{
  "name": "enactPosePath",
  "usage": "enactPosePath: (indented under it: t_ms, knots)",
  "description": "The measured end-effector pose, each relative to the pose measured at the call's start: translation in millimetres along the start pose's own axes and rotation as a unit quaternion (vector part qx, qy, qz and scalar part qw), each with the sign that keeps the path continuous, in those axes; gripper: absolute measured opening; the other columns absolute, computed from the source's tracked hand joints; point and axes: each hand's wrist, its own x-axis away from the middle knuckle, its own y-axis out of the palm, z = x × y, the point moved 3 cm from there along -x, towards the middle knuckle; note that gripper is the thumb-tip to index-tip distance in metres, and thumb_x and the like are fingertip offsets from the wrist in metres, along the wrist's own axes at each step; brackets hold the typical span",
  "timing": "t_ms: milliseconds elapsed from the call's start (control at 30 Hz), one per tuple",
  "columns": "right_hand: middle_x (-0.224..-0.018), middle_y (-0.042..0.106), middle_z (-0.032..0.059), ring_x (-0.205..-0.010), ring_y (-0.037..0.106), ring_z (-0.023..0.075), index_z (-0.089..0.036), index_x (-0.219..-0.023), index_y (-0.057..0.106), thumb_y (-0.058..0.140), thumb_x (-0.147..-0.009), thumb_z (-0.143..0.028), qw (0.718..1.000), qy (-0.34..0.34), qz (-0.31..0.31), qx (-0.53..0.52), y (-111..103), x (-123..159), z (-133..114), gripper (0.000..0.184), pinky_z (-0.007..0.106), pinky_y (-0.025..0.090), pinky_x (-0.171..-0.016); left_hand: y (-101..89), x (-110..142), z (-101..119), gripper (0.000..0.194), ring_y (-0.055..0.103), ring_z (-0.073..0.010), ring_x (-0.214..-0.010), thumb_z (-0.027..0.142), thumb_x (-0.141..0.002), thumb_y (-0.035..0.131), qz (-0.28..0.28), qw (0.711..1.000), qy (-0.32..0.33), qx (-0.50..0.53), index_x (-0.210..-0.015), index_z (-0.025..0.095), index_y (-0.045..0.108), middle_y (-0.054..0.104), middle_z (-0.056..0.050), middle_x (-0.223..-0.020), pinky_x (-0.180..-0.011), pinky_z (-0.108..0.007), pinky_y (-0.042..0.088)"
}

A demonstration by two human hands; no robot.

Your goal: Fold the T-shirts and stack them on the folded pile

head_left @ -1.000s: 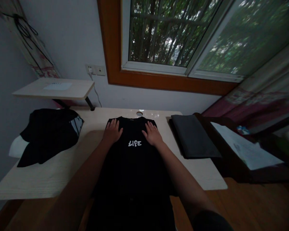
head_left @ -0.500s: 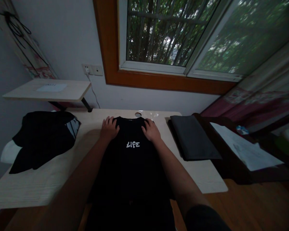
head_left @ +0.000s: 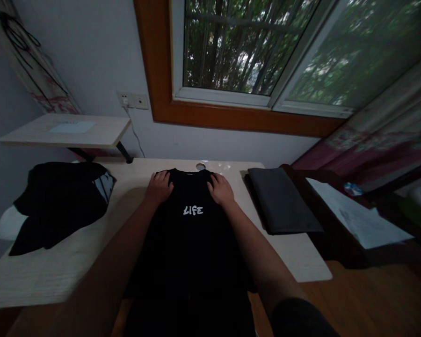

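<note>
A black T-shirt (head_left: 192, 243) with white lettering on its chest lies on the light wooden table (head_left: 77, 267), neckline at the far side. Its lower end reaches the near table edge, where it blends into my dark clothing. My left hand (head_left: 159, 188) lies on the shirt's left shoulder, fingers stretched forward and thumb apart. On the right shoulder rests my right hand (head_left: 221, 189), laid down the same way. Fingertips of both hands bend slightly over the shoulder edges; whether they pinch any cloth is not visible.
A crumpled pile of black clothing (head_left: 61, 206) with a white piece under it lies at left. Behind it stands a raised shelf (head_left: 105, 128) with a paper. A dark grey folded item (head_left: 282, 201) lies at right. Beyond the table is a window (head_left: 245, 56).
Both hands have shifted slightly to the shirt's outer shoulder edges, the left one moving left, and the fingers bend a little more. The view has turned slightly. The shirt stays flat.
</note>
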Motion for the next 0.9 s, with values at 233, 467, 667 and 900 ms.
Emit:
enactPosePath:
  t_ms: [233,467,667,900]
  knots:
    - [-0.152,0.051,0.0175,-0.139,0.045,0.0321,-0.01,-0.147,0.054,0.038,-0.105,-0.044,1.0,0.015,-0.011,0.004,5.4,-9.2,7.0,0.056,0.047,0.029,-0.121,7.4,-6.2,-3.6,0.054,0.044,-0.0315,-0.144,0.038,-0.099,0.039,-0.013,1.0,-0.014,-0.019,-0.147,0.015,0.05,0.047,-0.016,-0.158,-0.124,-0.057,0.021]
    - [-0.14,0.058,0.0178,-0.126,0.052,0.032,-0.012,-0.14,0.06,0.037,-0.106,-0.039,1.0,0.014,0.004,-0.006,-5.3,-7.1,2.5,0.05,0.044,0.036,-0.113,6.1,-8.6,-3.3,0.054,0.043,-0.0323,-0.144,0.037,-0.098,0.041,-0.023,0.999,-0.022,-0.003,-0.146,0.014,0.051,0.047,-0.016,-0.157,-0.124,-0.057,0.02]
    - [-0.13,0.062,0.0177,-0.12,0.053,0.0323,-0.014,-0.134,0.065,0.036,-0.106,-0.036,1.0,0.025,0.012,0.001,-8.5,-3.5,0.5,0.046,0.045,0.038,-0.11,-1.3,-5.3,-1.0,0.049,0.049,-0.0335,-0.136,0.034,-0.097,0.044,-0.007,1.0,-0.027,0.009,-0.14,0.016,0.058,0.056,-0.017,-0.146,-0.123,-0.056,0.023]
    - [-0.143,0.06,0.0156,-0.129,0.052,0.0311,-0.013,-0.137,0.063,0.039,-0.105,-0.035,1.0,0.012,0.007,0.012,-4.1,-5.9,2.3,0.046,0.046,0.032,-0.117,-1.4,-4.7,-3.1,0.047,0.052,-0.0343,-0.132,0.032,-0.095,0.047,0.002,1.0,-0.028,0.004,-0.137,0.016,0.062,0.06,-0.018,-0.14,-0.12,-0.057,0.028]
